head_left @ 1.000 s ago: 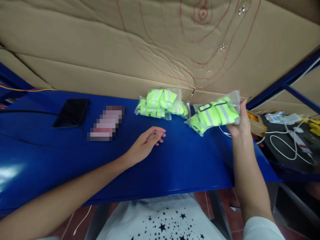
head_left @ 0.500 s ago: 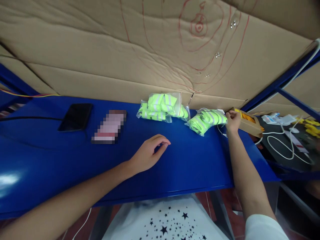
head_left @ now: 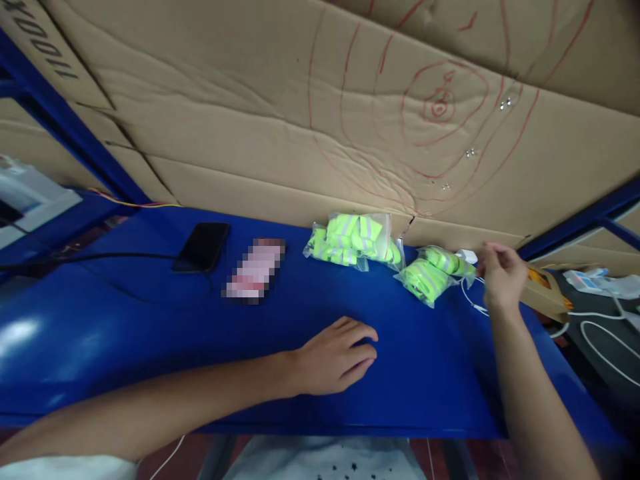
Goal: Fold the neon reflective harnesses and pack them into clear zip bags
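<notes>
Two clear plastic bags with neon yellow-green reflective straps, a lower bag [head_left: 424, 281] and an upper bag [head_left: 447, 261], lie partly on each other at the right of the blue table. My right hand [head_left: 503, 277] is at the upper bag's right end, its thumb and fingers pinched on the plastic edge. The fingertips partly hide that edge. Lower down, my left hand [head_left: 340, 357] rests palm down over the tabletop with fingers loosely bent and apart, holding nothing. Behind it, against the cardboard, is a pile of similar bags [head_left: 353, 237].
To the left lie a black device [head_left: 201, 247] with a cable and a phone with a blurred screen [head_left: 255, 270]. A white cable [head_left: 473, 300] and a small cardboard box [head_left: 545, 293] are by my right hand. A cardboard wall [head_left: 240, 133] with red rings stands behind the blue table [head_left: 165, 347].
The view has turned left, so everything sits further right and lower. My left hand has turned palm down and its fingers have spread. My right hand stays at the upper bag's end.
</notes>
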The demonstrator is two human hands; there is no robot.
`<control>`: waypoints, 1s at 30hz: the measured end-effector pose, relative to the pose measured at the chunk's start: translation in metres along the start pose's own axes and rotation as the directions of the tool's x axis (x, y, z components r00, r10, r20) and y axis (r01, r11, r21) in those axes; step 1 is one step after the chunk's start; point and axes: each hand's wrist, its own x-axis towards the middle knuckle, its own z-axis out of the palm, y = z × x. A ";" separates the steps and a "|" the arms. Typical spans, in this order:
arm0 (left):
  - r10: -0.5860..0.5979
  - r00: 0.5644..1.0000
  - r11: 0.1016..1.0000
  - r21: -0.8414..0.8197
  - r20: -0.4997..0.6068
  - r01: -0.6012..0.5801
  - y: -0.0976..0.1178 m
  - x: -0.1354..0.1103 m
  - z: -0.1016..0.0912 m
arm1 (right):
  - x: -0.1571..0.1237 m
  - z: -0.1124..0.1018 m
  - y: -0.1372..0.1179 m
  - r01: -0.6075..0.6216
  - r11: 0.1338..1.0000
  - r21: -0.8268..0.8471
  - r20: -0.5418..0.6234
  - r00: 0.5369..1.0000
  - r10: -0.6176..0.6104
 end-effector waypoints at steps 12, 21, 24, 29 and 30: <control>-0.009 0.999 0.975 -0.223 -0.051 -0.003 -0.004 -0.001 -0.009 | -0.087 0.137 -0.061 -0.236 0.942 0.239 0.704 0.710 0.000; -0.462 0.887 0.611 -0.725 -0.002 0.317 -0.011 -0.001 -0.016 | -0.159 0.042 -0.048 0.855 0.464 0.231 0.484 0.312 -0.817; -0.563 0.825 0.480 -0.793 0.048 0.374 -0.017 -0.002 -0.009 | -0.177 0.031 -0.051 0.883 0.386 0.267 0.641 0.136 -0.756; -0.624 0.773 0.397 -0.807 0.113 0.438 -0.022 -0.003 -0.004 | -0.183 0.032 -0.055 0.571 0.746 0.342 0.764 0.293 -0.574; -0.617 0.778 0.406 -0.799 0.118 0.443 -0.021 -0.003 -0.005 | -0.182 0.033 -0.053 0.465 0.822 0.331 0.807 0.313 -0.501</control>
